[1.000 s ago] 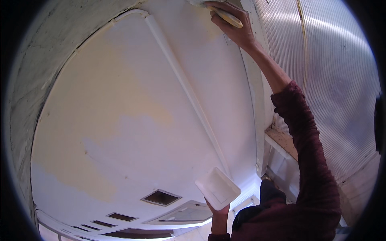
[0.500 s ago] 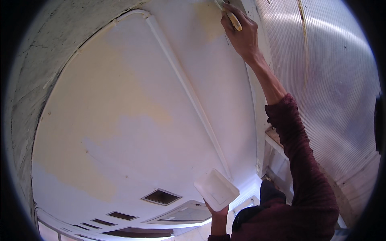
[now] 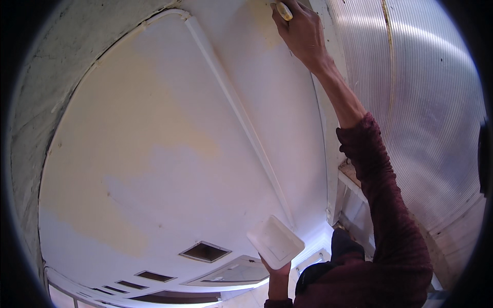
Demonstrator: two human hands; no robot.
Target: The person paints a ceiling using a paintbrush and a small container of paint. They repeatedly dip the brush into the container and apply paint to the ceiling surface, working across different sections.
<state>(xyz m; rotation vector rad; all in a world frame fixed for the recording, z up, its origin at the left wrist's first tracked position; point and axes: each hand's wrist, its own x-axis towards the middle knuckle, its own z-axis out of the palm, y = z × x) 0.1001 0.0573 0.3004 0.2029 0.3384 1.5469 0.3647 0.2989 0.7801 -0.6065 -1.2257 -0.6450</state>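
Observation:
High at the top of the view, my right hand (image 3: 307, 40) is closed around a paintbrush, its pale, yellow-stained handle (image 3: 284, 11) poking out between thumb and fingers. The brush head lies beyond the upper edge or behind the fingers. This hand is close to the wall (image 3: 246, 61), whose surface is patchy white and cream. Low in the middle, my left hand (image 3: 279, 272) grips a shallow white rectangular tray (image 3: 276, 243) from below. The tray is tilted, and its inside looks whitish.
A white pipe (image 3: 241, 110) runs down the wall and bends at the top. Rough grey concrete (image 3: 67, 66) borders the left. Ribbed translucent sheeting (image 3: 411, 92) stands on the right, beside my raised arm. Dark rectangular openings (image 3: 205, 251) sit lower in the wall.
My right hand has shifted slightly up and left with the paintbrush, so less of the handle shows. The left hand and tray are nearly still.

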